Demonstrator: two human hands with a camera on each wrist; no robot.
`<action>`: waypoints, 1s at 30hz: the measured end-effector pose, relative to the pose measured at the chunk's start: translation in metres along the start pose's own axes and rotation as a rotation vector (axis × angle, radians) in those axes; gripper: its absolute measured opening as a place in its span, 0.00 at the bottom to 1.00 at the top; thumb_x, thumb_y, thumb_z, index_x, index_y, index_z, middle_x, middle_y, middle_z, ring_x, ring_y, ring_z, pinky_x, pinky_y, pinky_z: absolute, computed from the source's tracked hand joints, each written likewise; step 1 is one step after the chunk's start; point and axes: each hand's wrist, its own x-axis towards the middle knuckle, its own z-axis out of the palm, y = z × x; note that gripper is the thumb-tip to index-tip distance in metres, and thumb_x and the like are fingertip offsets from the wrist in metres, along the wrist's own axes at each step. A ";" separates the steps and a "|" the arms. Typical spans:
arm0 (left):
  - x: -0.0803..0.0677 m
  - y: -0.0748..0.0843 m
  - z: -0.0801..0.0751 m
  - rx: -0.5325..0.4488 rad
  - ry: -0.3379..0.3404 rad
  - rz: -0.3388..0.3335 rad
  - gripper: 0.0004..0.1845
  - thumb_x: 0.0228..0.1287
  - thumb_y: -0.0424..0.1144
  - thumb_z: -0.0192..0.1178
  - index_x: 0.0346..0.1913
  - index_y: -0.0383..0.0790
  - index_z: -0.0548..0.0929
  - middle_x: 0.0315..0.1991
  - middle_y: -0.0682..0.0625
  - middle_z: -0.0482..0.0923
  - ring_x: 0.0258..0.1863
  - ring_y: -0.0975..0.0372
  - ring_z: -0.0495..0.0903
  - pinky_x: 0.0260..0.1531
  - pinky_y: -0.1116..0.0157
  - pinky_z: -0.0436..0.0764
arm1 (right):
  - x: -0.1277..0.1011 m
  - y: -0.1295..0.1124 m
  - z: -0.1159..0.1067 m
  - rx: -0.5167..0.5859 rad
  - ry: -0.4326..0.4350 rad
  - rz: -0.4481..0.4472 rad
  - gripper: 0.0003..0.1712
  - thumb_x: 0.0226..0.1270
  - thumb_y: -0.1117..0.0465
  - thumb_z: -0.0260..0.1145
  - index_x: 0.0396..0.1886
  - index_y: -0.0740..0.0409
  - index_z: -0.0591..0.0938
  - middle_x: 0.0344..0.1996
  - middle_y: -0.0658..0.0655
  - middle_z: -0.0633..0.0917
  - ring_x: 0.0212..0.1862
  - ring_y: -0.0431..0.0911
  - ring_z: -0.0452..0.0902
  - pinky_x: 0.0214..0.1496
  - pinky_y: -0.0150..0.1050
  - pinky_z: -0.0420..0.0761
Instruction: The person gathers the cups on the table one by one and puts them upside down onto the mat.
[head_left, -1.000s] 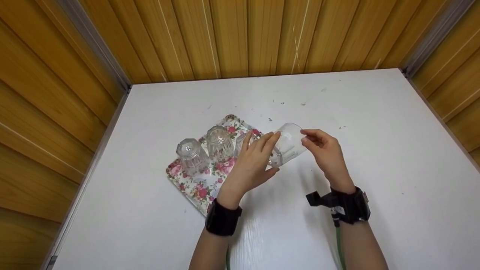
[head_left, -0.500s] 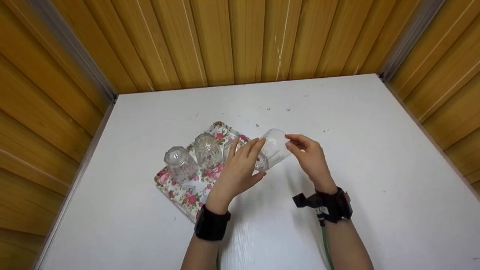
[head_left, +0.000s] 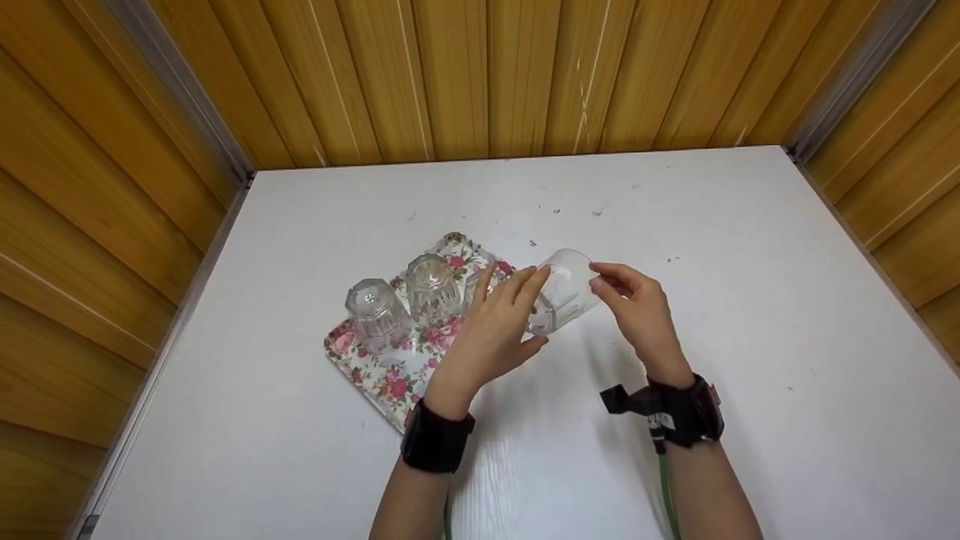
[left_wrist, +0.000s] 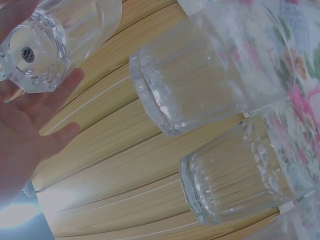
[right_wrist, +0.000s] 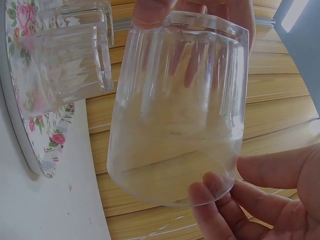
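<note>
A clear drinking glass (right_wrist: pixel 175 125) with a faceted base is held tilted between both hands, beside the tray's right corner in the head view. My left hand (head_left: pixel 487 326) holds it by the base end, thumb on one side and fingers on the other. At the open rim, my right hand (head_left: pixel 637 311) pinches the wall between thumb and fingers. Three similar glasses stand upside down on a floral tray (head_left: pixel 390 382): a left one (head_left: pixel 379 315), a middle one (head_left: pixel 433 289), and one partly hidden behind my left fingers.
The tray lies at an angle on a white table (head_left: pixel 712 225). Yellow wood-look panels (head_left: pixel 450 82) enclose the back and both sides. Each wrist wears a black strap (head_left: pixel 439 439), and a green cable (head_left: pixel 666 487) runs along the right forearm.
The head view shifts one way and back, so the whole scene slides. Both hands keep nearly the same hold on the tilted glass, and the tray's glasses stay in place.
</note>
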 end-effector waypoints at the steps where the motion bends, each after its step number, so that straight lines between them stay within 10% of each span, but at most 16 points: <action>1: 0.000 0.000 0.001 -0.001 0.001 0.001 0.46 0.45 0.51 0.69 0.67 0.41 0.58 0.60 0.46 0.68 0.59 0.57 0.69 0.68 0.52 0.47 | 0.000 0.000 -0.001 -0.002 0.001 0.000 0.19 0.64 0.58 0.59 0.54 0.60 0.77 0.45 0.58 0.79 0.43 0.39 0.74 0.43 0.26 0.74; 30: 0.000 -0.001 -0.002 0.036 -0.013 -0.012 0.46 0.46 0.52 0.68 0.67 0.42 0.58 0.60 0.47 0.67 0.59 0.57 0.69 0.67 0.51 0.50 | 0.004 0.001 0.006 -0.031 -0.015 0.037 0.22 0.66 0.58 0.57 0.57 0.61 0.74 0.49 0.61 0.79 0.48 0.42 0.74 0.45 0.23 0.73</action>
